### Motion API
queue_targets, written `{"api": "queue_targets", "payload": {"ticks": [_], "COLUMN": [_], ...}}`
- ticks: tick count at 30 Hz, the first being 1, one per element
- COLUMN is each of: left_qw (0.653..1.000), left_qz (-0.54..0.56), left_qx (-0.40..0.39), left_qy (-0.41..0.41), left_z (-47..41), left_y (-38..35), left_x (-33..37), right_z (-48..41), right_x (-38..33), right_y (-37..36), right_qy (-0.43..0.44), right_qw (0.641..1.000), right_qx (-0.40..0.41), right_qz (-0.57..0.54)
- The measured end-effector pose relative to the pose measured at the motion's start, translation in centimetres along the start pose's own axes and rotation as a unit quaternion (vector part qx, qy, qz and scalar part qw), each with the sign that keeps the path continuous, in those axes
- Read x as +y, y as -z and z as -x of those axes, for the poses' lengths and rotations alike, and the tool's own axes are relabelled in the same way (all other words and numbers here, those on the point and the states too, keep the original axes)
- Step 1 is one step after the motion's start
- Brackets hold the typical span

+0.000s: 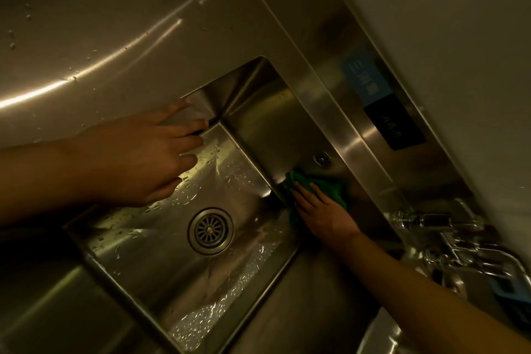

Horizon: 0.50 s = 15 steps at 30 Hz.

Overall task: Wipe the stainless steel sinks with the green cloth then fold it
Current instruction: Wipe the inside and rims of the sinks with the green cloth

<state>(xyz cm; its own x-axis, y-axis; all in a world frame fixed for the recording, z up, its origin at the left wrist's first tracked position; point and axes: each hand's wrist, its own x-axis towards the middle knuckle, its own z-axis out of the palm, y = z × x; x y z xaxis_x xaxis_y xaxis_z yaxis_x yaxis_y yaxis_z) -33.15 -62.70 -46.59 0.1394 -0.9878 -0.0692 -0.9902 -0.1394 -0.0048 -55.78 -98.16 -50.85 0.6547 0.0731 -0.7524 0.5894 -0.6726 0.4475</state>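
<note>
Closest to us, the square stainless steel sink point(138, 261) shows a floor speckled with water droplets point(230, 172) round the round slotted metal drain strainer point(210, 231), so we judge the wiping well short of done: the floor and the near walls look wet, and we see no sign yet of any folding. Only this one basin is plainly in view, so we cannot say how any other sink stands. Over the basin's left edge our left hand point(143, 158) lies with fingers straight and spread, holding nothing; it seems to brace on the rim, though the contact itself is hard to make out. Farther in, our right hand point(324, 215) is laid flat, fingers extended, pressing the crumpled green cloth point(334, 191) against the back wall just where it meets the floor. The cloth sits under the fingers and palm, bunching out beyond the fingertips and to both sides, just below the small round overflow grille point(321, 158). Beyond that, on the steel backsplash, we see a blue label point(365, 77) and a black label point(393, 123), with chrome tap fittings point(448, 238) off to the right.
</note>
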Motion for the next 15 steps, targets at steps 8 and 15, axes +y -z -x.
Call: {"api": "queue_targets", "payload": {"ticks": [8,15], "left_qw": [0.990,0.994], "left_qz": [-0.033,0.005], "left_qx": [-0.120,-0.088], "left_qy": [0.059,0.058], "left_z": [-1.0,-0.9], "left_y": [-1.5,-0.7], "left_x": [0.5,0.9], "right_z": [7.1,3.2], "right_x": [0.7,1.4], "right_y": [-1.0,0.4], "right_qy": [-0.010,-0.051], "right_qw": [0.998,0.994], "right_qx": [-0.018,0.058], "right_qz": [-0.051,-0.075]}}
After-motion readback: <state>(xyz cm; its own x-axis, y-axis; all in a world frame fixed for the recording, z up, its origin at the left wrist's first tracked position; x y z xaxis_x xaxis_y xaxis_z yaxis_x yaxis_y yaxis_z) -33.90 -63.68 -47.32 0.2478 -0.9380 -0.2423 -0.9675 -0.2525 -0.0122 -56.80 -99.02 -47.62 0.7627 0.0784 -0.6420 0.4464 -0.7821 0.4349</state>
